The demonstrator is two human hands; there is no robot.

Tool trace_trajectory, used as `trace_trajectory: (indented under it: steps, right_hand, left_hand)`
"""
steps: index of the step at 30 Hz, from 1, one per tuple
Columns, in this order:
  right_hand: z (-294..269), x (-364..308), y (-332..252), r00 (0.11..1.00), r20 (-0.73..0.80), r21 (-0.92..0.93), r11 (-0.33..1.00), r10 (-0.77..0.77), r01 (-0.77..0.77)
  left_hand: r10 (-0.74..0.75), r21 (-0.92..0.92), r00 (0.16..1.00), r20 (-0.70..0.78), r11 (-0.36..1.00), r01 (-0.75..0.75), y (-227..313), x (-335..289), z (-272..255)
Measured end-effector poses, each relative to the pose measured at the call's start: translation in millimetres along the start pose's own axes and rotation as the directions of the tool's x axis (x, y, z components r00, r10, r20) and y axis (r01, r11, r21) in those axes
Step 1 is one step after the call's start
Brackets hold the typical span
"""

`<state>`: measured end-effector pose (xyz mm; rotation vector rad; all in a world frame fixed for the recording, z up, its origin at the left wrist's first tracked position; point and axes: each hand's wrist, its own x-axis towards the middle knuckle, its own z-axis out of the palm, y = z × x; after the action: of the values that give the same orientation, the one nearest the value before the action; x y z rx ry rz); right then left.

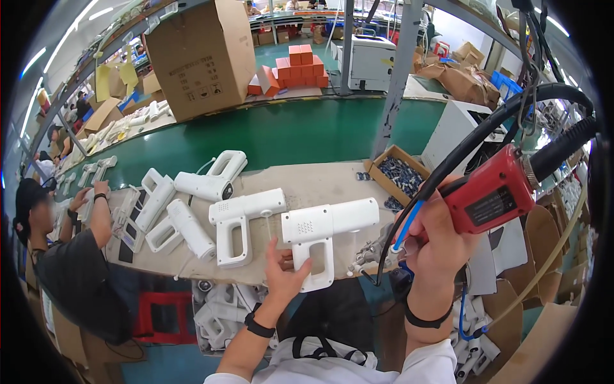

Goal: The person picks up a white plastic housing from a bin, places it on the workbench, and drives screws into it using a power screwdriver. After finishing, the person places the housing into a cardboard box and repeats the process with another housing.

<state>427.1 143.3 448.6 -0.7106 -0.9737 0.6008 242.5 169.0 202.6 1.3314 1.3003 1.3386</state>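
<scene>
My left hand (286,274) grips the handle of a white gun-shaped housing (329,221), thumb on the handle's near side. The housing lies flat at the bench's front edge, barrel to the right, with a small vent grid and screw holes on its face. Raised to the right, my right hand (438,233) is closed around a red electric screwdriver (489,192) with a thick black cable. A thin blue tube (407,225) runs along that hand; the tool's tip is hidden. Several more white housings (246,208) lie left of mine.
A cardboard box of small dark parts (401,176) stands behind the housing. Beyond runs a green conveyor belt (307,131), with orange boxes (297,67) and a big carton (198,61). A co-worker (70,256) sits at left. Below is a bin of white housings (220,317).
</scene>
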Motion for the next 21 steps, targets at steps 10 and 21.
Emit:
trace_trajectory:
  steps: [10,21]
  right_hand:
    - [18,1,4,0.997,-0.056,-0.071,0.996,0.050,-0.054]
    - [58,29,94,0.999,-0.003,-0.083,0.996,0.040,-0.040]
  left_hand:
    - [-0.019,0.107,0.999,0.050,0.994,0.013,-1,15,9]
    - [0.045,0.548,0.985,0.168,0.826,-0.131,9,76,5]
